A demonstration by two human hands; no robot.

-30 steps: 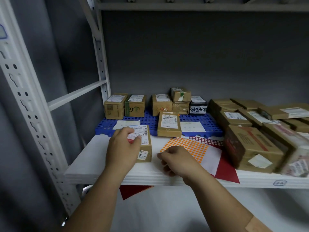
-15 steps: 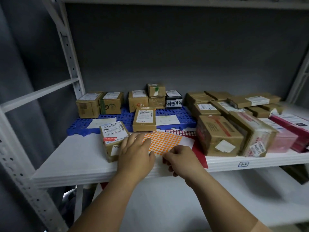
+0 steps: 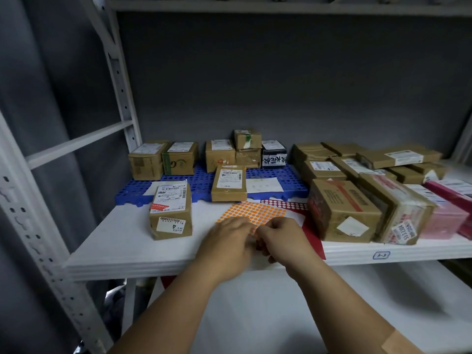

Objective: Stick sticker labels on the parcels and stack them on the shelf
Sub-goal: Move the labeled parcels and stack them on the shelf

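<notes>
Both my hands meet at the near edge of the orange sticker sheet [image 3: 251, 214] on the shelf [image 3: 122, 246]; left hand [image 3: 229, 236] and right hand [image 3: 279, 235] fingers curled, grip unclear. Parcel [image 3: 170, 212] waits just left. Risk: a dot tears, or the loose sheet lifts.
</notes>
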